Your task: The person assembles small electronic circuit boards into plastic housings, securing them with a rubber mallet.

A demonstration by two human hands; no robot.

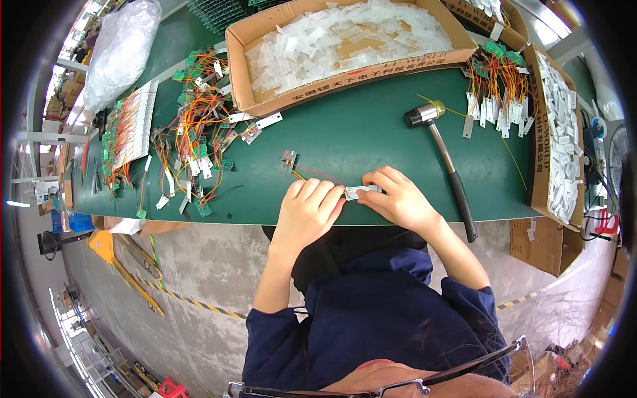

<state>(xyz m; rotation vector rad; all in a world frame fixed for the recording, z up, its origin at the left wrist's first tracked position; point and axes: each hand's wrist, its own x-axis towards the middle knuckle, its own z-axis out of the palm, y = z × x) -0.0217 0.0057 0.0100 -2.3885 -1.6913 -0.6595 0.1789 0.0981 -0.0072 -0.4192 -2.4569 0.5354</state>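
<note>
A small white plastic case (362, 192) is between my hands just above the table's front edge. My right hand (400, 201) pinches its right end with thumb and fingers. Curled fingers of my left hand (306, 211) close on its left end, where wires come out; their tips are partly hidden. Thin red and yellow wires (317, 174) run from there to a small metal-and-board piece (288, 160) lying on the green table (358, 126). Right of my hands lies a hammer (443, 146), its black handle reaching over the front edge.
A wide cardboard box (371, 78) of clear plastic pieces stands at the back. Wired green circuit boards (199, 126) lie in a heap at left, more boards (499, 86) at back right. Another box (541, 146) of white cases borders the right. A plastic bag (125, 53) sits back left.
</note>
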